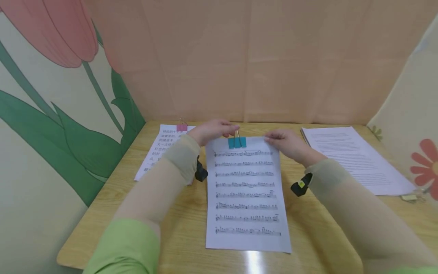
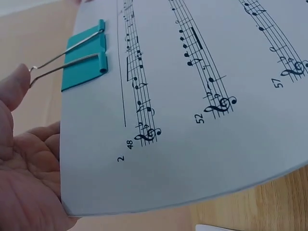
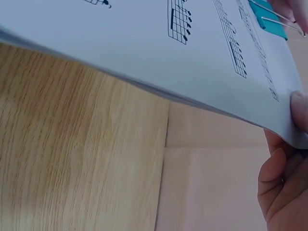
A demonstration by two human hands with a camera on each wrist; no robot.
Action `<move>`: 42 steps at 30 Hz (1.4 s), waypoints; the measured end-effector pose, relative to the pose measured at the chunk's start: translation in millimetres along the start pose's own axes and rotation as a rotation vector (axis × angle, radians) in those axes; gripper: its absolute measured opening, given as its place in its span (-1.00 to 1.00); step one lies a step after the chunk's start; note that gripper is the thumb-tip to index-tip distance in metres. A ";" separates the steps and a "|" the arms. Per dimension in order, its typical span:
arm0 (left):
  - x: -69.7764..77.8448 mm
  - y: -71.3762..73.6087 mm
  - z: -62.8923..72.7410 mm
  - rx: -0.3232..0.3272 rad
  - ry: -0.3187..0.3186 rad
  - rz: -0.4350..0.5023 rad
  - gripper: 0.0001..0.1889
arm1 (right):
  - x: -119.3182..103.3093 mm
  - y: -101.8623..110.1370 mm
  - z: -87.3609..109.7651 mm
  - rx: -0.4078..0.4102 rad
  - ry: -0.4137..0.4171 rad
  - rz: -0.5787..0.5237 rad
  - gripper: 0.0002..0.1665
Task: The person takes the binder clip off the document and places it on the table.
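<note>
A stack of sheet music (image 1: 244, 198), several pages thick, hangs tilted over the table with its printed side toward me. A teal binder clip (image 1: 237, 143) bites its top edge, wire handles pointing up. My left hand (image 1: 213, 130) pinches those handles, thumb in front; in the left wrist view the thumb (image 2: 17, 86) lies against the wire ends and other fingers go behind the paper. At the top right corner, my right hand (image 1: 289, 144) pinches the pages, with the thumb (image 3: 299, 110) on the printed face and curled fingers behind.
On the left of the wooden table (image 1: 184, 236) lies a printed stack (image 1: 150, 156) with a pink binder clip (image 1: 182, 127), partly behind my left arm. Another printed stack (image 1: 359, 163) lies at right, a yellowish clip (image 1: 408, 197) at its near corner. A pinkish curtain (image 1: 246, 61) stands behind.
</note>
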State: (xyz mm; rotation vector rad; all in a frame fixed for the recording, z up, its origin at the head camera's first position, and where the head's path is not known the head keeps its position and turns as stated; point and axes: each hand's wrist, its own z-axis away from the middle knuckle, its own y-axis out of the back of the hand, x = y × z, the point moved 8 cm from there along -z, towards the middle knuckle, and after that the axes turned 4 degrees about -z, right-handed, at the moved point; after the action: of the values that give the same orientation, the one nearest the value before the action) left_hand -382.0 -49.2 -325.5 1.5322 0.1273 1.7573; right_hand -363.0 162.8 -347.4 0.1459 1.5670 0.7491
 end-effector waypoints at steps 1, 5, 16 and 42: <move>0.9 0.4 -0.3 -0.009 0.005 0.010 -0.41 | -0.6 0.8 0.2 0.007 0.000 -0.009 -0.60; 3.3 0.4 0.2 -0.045 0.044 0.028 -0.36 | -2.7 3.1 1.3 0.023 0.003 -0.019 -0.59; 7.5 -4.5 1.3 -0.041 0.038 0.041 -0.37 | -5.7 3.4 4.3 0.030 0.011 0.016 -0.58; 12.6 -16.7 5.9 0.082 -0.018 0.052 -0.43 | -0.6 5.1 3.1 0.049 -0.001 0.024 -0.61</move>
State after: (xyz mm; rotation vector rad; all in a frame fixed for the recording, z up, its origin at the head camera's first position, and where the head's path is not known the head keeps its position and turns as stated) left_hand -368.3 -32.5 -323.0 1.6226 0.1534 1.7983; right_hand -361.8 167.6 -344.1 0.2016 1.5862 0.7296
